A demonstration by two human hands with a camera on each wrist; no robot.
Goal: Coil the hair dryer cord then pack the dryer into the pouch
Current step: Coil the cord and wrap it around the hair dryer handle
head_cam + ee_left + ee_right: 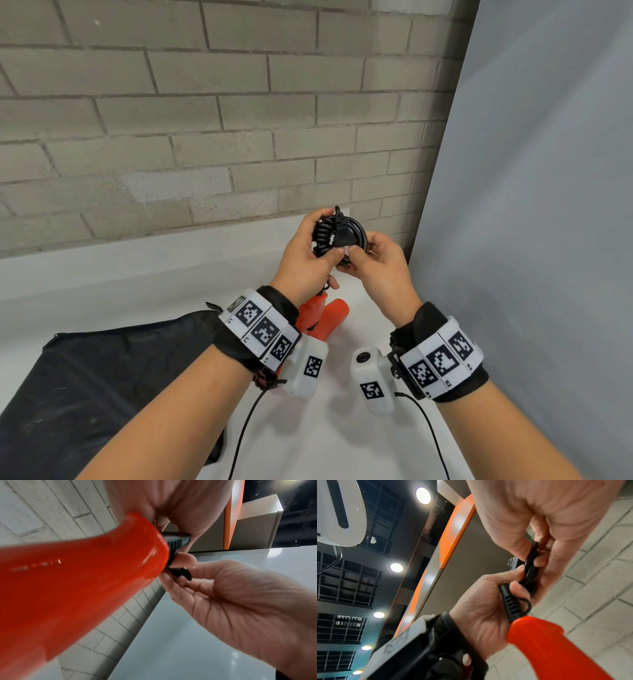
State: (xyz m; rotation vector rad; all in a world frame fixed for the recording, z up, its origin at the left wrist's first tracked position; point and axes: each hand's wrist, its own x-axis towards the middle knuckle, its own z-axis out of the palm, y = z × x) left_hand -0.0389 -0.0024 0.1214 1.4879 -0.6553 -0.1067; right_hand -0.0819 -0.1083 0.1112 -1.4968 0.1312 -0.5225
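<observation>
I hold the black cord (325,236) as a coiled bundle above the white table (342,428), its plug (341,230) lying across the loops. My left hand (327,248) grips the bundle from the left. From the right, my right hand (356,251) pinches the loops. The orange hair dryer (322,318) hangs below my left hand, partly hidden by the wrist. In the right wrist view the ribbed cord end (513,603) enters the dryer handle (556,649) under my left hand (481,615). A black pouch (102,377) lies flat at the lower left.
A grey brick wall (205,120) runs behind the table. A plain grey panel (531,205) closes off the right side. Thin black cables (245,431) trail from the wrist cameras over the table's front.
</observation>
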